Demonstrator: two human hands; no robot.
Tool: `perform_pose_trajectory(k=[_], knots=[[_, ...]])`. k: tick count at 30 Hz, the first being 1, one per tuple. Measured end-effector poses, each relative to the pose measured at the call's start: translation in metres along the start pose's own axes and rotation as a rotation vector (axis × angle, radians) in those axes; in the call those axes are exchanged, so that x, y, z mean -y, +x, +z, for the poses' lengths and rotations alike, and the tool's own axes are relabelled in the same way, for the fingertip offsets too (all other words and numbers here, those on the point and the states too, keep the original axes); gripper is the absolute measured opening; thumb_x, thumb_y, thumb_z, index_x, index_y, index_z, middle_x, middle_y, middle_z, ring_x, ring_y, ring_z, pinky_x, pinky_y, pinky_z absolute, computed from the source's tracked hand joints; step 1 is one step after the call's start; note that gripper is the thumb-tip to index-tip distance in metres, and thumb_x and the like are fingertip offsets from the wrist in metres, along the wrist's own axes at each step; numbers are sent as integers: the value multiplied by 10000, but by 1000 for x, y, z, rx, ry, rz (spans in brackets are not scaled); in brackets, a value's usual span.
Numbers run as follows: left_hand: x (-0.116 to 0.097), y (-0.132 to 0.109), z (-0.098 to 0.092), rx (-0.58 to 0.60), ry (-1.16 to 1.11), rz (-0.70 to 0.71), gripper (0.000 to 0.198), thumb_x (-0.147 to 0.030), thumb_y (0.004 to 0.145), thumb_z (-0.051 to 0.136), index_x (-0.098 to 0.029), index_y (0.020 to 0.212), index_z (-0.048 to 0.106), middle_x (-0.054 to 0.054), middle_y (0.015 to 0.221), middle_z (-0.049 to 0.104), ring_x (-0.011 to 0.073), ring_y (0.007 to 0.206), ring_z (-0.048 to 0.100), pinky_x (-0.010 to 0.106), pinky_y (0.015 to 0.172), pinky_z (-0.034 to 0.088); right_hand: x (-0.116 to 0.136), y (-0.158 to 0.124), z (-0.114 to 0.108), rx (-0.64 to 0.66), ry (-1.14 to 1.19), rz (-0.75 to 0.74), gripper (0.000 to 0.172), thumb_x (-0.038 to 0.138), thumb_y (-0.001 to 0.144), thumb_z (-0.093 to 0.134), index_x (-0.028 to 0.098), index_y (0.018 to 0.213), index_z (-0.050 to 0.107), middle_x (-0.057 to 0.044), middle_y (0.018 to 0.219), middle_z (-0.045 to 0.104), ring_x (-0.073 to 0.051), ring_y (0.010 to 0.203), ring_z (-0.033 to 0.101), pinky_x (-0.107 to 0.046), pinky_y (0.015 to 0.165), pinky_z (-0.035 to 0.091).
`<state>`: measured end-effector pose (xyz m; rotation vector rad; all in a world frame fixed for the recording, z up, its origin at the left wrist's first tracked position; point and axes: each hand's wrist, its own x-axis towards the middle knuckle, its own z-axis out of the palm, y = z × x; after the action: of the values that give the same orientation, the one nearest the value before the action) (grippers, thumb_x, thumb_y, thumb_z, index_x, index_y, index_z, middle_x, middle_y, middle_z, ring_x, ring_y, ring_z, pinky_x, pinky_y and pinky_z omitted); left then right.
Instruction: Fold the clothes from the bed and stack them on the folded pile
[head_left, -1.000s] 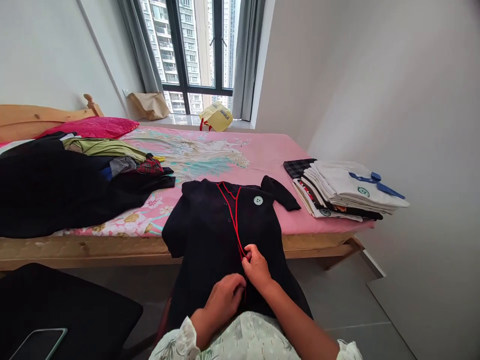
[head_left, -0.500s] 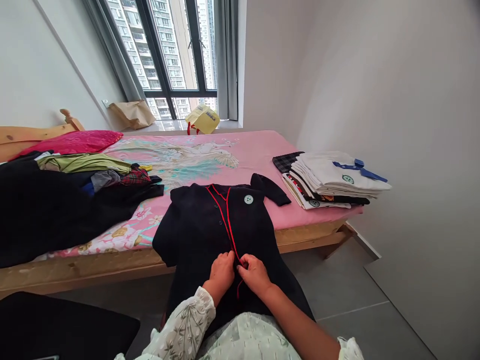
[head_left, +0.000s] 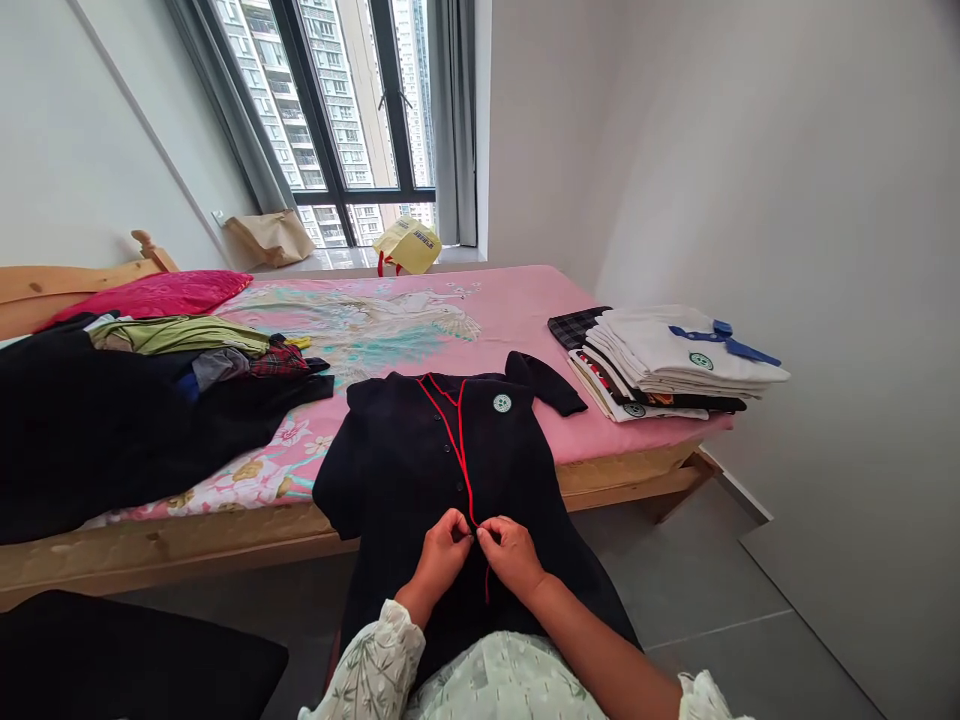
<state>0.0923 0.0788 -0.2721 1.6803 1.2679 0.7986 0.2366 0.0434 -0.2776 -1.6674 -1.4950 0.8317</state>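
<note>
A black short-sleeved garment with red-piped front edges, dark buttons and a round badge (head_left: 502,403), which I take for a dress (head_left: 405,470), lies from the bed's edge down over my lap. My left hand (head_left: 447,548) pinches the front edge on its left side. Close beside it, my right hand (head_left: 510,550) pinches the red-piped edge. The fingertips of both hands nearly meet at the front opening, and whatever small part sits between them is hidden. Below the hands a strip of red piping shows.
A stack of folded clothes (head_left: 675,365) stands on the bed's right end. Loose dark clothes (head_left: 135,420) are heaped at left, near a red pillow (head_left: 165,293). A yellow bag (head_left: 409,245) and a brown paper bag (head_left: 274,238) are by the window. A black object (head_left: 135,655) is at lower left.
My left hand has turned, its thumb and fingers now pinching at the edge. Another button shows above the hands. The whole view has shifted slightly.
</note>
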Motion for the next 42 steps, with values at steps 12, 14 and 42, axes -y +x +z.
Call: perform_pose_trajectory(k=[12,14,42], knots=[[15,4,2,67,-316,-32,161,-215,611,584,-185,696,451,-55,649,464,85,604,446,210,587,390,-8,7,5,109,67,-29,26,203,702,560,183,690,571,33,646,558,-98,614,493,-200,596,373],[17,7,3,59,-328,-55,182,-218,597,589,-187,695,439,-63,634,448,76,579,433,203,567,382,-6,6,5,111,71,-26,21,203,702,565,189,688,567,29,667,560,-101,638,492,-207,626,375],[-5,39,-10,-288,257,83,260,-85,773,421,-199,985,519,50,969,620,165,908,588,311,849,452,43,66,4,-14,-548,-24,350,401,731,600,195,989,485,-64,954,593,-209,792,611,-307,685,426]])
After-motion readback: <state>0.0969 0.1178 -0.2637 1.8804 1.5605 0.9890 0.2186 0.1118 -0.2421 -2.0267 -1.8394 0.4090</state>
